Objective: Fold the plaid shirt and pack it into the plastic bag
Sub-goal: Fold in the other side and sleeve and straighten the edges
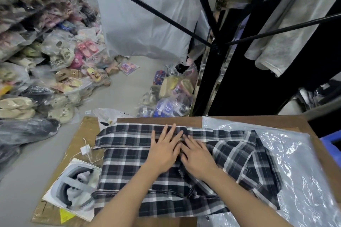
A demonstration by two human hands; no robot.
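Note:
The black, white and grey plaid shirt lies spread across the brown table, partly folded, with a sleeve laid along its far edge. My left hand lies flat on the shirt's middle with fingers straight. My right hand presses flat on the cloth right beside it, the fingertips of both hands almost touching. A clear plastic bag lies on the table to the right, and the shirt's right part rests over its left edge.
A cardboard sheet with a printed picture and a white tag on string lies left of the shirt. Bagged sandals and shoes pile up on the floor at left. Hanging garments and a black rack stand behind the table.

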